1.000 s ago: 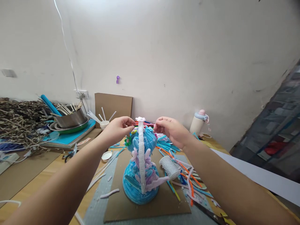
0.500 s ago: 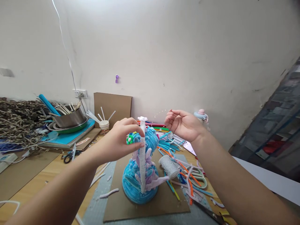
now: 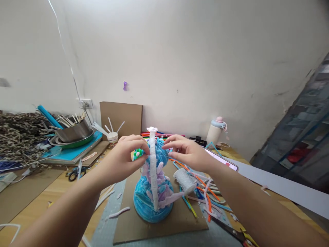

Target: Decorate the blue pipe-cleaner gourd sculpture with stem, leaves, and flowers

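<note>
A tall craft model made of fuzzy pipe cleaners stands on a brown board, with a round blue base (image 3: 144, 200), lilac petals (image 3: 160, 175) and a blue ball-like top (image 3: 161, 154). At its front rises a white wrapped post (image 3: 153, 171), topped by a small white flower. My left hand (image 3: 125, 154) pinches at the post's upper left side with thumb and forefinger. Behind those fingers a green flower (image 3: 138, 153) shows. My right hand (image 3: 187, 154) is at the right of the blue top, fingers bent and a gap between thumb and forefinger. I cannot make out any bead string there.
A spool of clear beads (image 3: 184, 180) lies right of the model among loose pipe cleaners. Scissors (image 3: 231, 231) rest at the front right. Behind are a phone (image 3: 223, 160) and a bottle (image 3: 215, 132). Left are a steel bowl (image 3: 72, 132), paper cup (image 3: 112, 137) and dark-handled scissors (image 3: 74, 174).
My right hand has come down and left from the raised position where it pinched a fine bead string, to the blue top. My left hand stays at the post. The view has shifted slightly.
</note>
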Available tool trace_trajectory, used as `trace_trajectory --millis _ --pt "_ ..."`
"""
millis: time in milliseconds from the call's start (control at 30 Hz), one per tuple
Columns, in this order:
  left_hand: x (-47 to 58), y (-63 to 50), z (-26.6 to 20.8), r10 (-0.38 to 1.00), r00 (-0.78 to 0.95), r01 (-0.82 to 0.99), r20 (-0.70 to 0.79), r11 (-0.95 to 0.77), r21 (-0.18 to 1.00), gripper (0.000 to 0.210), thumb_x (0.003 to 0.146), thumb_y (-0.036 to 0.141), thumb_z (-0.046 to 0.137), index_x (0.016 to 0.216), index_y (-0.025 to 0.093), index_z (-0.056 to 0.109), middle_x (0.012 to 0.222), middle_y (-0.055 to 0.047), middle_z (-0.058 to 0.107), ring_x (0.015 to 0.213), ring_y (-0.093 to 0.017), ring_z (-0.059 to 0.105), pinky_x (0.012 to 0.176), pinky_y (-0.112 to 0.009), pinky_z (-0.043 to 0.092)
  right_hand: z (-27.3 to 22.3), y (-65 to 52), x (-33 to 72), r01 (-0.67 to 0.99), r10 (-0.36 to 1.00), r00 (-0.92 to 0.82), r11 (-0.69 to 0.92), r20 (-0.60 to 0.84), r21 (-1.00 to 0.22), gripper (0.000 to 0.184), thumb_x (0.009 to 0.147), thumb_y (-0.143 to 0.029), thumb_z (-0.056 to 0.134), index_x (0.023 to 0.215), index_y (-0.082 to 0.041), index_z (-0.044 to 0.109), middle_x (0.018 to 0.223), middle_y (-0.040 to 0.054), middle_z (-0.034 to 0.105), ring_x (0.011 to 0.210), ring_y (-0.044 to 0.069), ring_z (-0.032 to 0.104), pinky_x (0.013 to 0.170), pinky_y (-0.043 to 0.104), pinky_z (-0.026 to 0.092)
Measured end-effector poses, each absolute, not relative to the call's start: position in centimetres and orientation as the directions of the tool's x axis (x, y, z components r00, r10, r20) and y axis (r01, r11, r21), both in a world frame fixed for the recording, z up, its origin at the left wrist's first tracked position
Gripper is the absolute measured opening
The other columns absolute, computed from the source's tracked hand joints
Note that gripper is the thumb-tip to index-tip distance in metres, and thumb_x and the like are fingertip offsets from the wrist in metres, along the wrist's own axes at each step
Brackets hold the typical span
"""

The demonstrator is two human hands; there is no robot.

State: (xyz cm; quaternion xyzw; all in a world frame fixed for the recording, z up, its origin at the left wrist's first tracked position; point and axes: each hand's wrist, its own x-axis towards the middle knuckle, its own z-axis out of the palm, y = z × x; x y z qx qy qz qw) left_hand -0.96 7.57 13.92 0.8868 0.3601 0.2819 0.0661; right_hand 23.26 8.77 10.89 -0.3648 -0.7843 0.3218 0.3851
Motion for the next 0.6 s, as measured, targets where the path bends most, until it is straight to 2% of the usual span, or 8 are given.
trace_trajectory --millis 100,233,367,600 --pt "-1.1 7.6 13.7 0.663 0.583 0.593 0.470 -0.742 0.311 0.010 0.083 0.020 0.053 0.081 0.023 0.062 0.088 0.000 0.064 0.086 -0.016 0.057 0.085 -0.035 0.040 10.4 8.5 22.4 0.479 0.803 -0.446 0.588 0.396 -0.652 0.011 0.080 -0.017 0.063 0.088 -0.019 0.071 0.100 0.0037 0.057 0.071 0.010 0.051 0.065 0.027 0.043" --pt "-1.2 7.7 13.5 0.673 0.571 0.603 0.470 -0.732 0.317 0.009 0.085 0.022 0.053 0.082 0.023 0.062 0.087 0.000 0.065 0.083 -0.015 0.058 0.083 -0.034 0.042 10.3 8.7 21.7 0.481 0.752 -0.482 0.656 0.450 -0.581 0.006 0.080 -0.013 0.064 0.077 -0.017 0.068 0.087 0.0013 0.058 0.082 0.013 0.055 0.074 0.027 0.042" --pt "-1.4 7.6 13.3 0.714 0.543 0.617 0.441 -0.696 0.367 0.012 0.086 0.029 0.053 0.083 0.021 0.062 0.086 -0.001 0.066 0.081 -0.016 0.058 0.078 -0.032 0.045 10.2 9.1 21.2 0.449 0.720 -0.512 0.689 0.468 -0.568 0.010 0.080 -0.010 0.063 0.083 -0.018 0.070 0.088 0.0013 0.058 0.082 0.013 0.056 0.075 0.027 0.043" --pt "-1.6 7.5 13.4 0.810 0.468 0.680 0.353 -0.586 0.441 0.021 0.085 0.039 0.053 0.085 0.022 0.065 0.086 -0.002 0.067 0.080 -0.017 0.059 0.073 -0.030 0.046 9.7 9.9 20.4 0.486 0.697 -0.547 0.715 0.463 -0.503 0.014 0.078 -0.011 0.063 0.083 -0.021 0.072 0.091 0.0020 0.058 0.081 0.015 0.057 0.074 0.028 0.044"
